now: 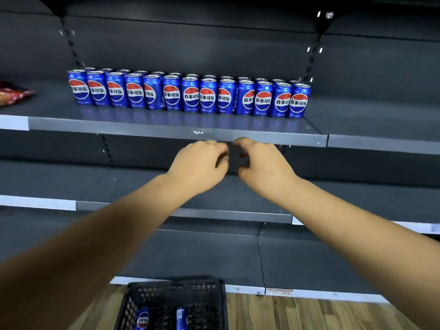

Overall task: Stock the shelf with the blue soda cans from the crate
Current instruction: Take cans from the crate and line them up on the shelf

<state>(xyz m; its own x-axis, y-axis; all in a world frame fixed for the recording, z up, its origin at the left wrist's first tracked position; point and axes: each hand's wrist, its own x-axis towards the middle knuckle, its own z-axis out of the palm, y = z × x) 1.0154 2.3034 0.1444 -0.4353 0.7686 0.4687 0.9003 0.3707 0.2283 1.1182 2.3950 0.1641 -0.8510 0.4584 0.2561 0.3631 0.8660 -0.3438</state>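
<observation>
From the head camera I am looking at a dark grey shelf (181, 131) whose front edge is running across the middle of the view. Two rows of blue Pepsi cans (190, 95) are standing upright on it, side by side, logos mostly facing out, filling the span from about 10 o'clock to 2 o'clock. A red snack bag (14, 94) is lying on the same shelf at 9 o'clock, well apart from the cans.

My left hand (200, 166) and right hand (264, 163) are hanging just below the shelf's front edge at the centre, near each other, fingers loosely curled and holding nothing. Neither is touching a can or the shelf, as far as I can tell.

At 6 o'clock a black mesh crate (176, 296) is sitting on the wood floor (309, 313). Two more blue cans are showing inside it, one with its logo up (142, 317) and one beside it (181, 316), cut by the frame's bottom edge.

I am judging that this is the gap between a placement and the next pickup: the hands are empty and stock is waiting in the crate. The next move is calling for lowering both hands toward 6 o'clock, wrapping fingers round a can each, then lifting them to the bare strip of shelf in front of the rows or to its free end at 3 o'clock.
</observation>
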